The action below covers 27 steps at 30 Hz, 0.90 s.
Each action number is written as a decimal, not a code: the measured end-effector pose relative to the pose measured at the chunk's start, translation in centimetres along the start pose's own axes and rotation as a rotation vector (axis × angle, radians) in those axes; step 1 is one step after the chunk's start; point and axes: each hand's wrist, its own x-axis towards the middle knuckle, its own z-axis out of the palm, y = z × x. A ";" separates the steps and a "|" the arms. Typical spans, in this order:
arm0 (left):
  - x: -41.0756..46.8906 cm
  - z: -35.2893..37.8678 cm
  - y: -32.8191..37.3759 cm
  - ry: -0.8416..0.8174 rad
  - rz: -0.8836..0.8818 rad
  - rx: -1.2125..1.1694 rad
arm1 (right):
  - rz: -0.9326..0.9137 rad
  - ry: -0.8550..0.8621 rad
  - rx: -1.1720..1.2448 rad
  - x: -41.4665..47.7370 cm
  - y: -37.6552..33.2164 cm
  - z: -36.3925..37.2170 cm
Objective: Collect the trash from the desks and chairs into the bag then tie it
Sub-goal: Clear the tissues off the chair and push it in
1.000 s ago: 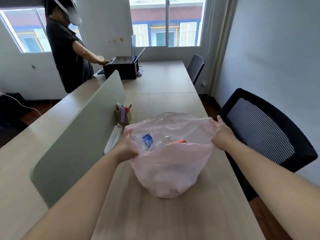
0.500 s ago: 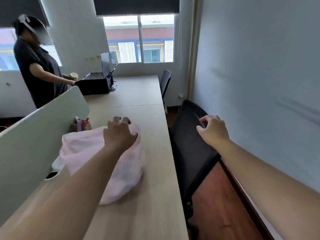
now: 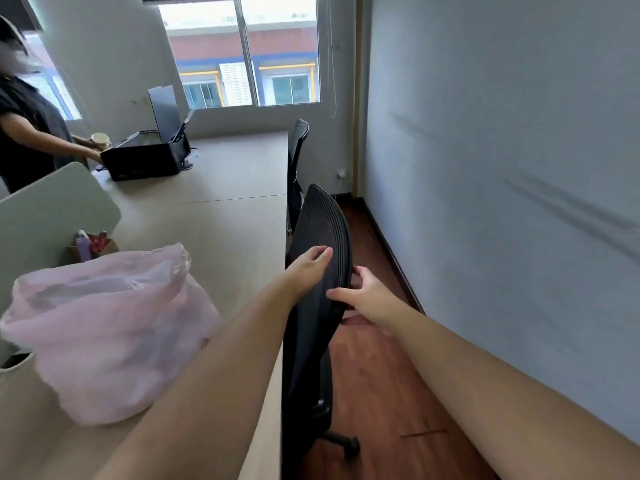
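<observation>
The pink plastic trash bag [image 3: 114, 323] sits untied and slumped on the wooden desk [image 3: 225, 230], at my left, with nothing holding it. A black mesh office chair [image 3: 322, 223] stands at the desk's right edge, seen almost edge-on. My left hand [image 3: 308, 268] rests with fairly straight fingers on the near face of the chair's backrest. My right hand [image 3: 367, 292] grips the backrest's right edge, thumb in front and fingers behind. No loose trash shows in this view; the chair seat is hidden.
A second black chair [image 3: 298, 143] stands farther along the desk. A black printer [image 3: 145, 161] sits at the far end, where another person [image 3: 24, 133] stands holding a cup. A green divider [image 3: 52, 209] and a pen holder [image 3: 91, 244] lie left. The wall is close on the right.
Both hands let go of the bag's rim and moved right to the chair. My view swung right, so the bag now lies at my left.
</observation>
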 end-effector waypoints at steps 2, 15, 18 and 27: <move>1.9 1.1 0.4 -0.037 -0.013 -0.072 | 0.018 -0.086 0.030 0.8 -0.2 -0.5; 14.7 5.9 5.0 -0.081 -0.179 -0.071 | 0.051 -0.281 0.136 5.7 1.0 -12.7; 15.7 8.7 6.9 -0.076 -0.161 -0.055 | 0.085 -0.285 0.122 5.9 1.5 -16.4; 16.6 18.6 12.4 -0.098 -0.150 0.028 | 0.124 -0.238 0.105 3.5 3.4 -26.7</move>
